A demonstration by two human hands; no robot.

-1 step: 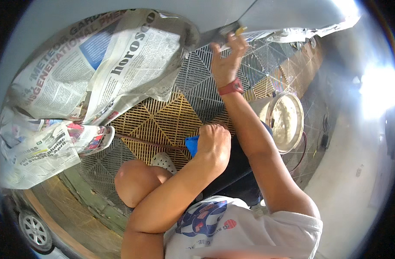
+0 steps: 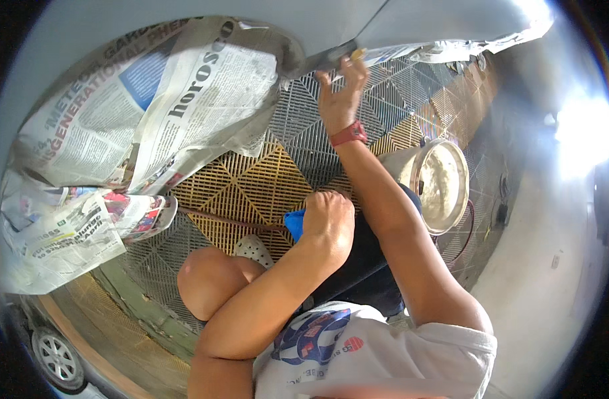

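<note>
My right hand (image 2: 339, 100), with a red watch on its wrist, reaches up to the lower edge of a grey car body panel (image 2: 417, 25). Its fingers press a small dark pad with a yellow part (image 2: 359, 53) against that edge; the pad's exact kind is hard to make out. Closed in a fist, my left hand (image 2: 329, 223) rests above my dark trouser leg. A blue thing (image 2: 294, 225), possibly a cloth, sticks out from the fist on its left side; the rest is hidden.
Newspaper sheets (image 2: 204, 100) cover the wheel area at left, and more paper (image 2: 451, 52) lines the panel at upper right. A whitish bucket (image 2: 444, 186) stands right of my forearm on yellow and grey floor grating (image 2: 241, 179). A thin hose (image 2: 231, 219) crosses the grating.
My right hand and the pad have shifted a little to the left and down along the panel edge. My left hand has hardly moved.
</note>
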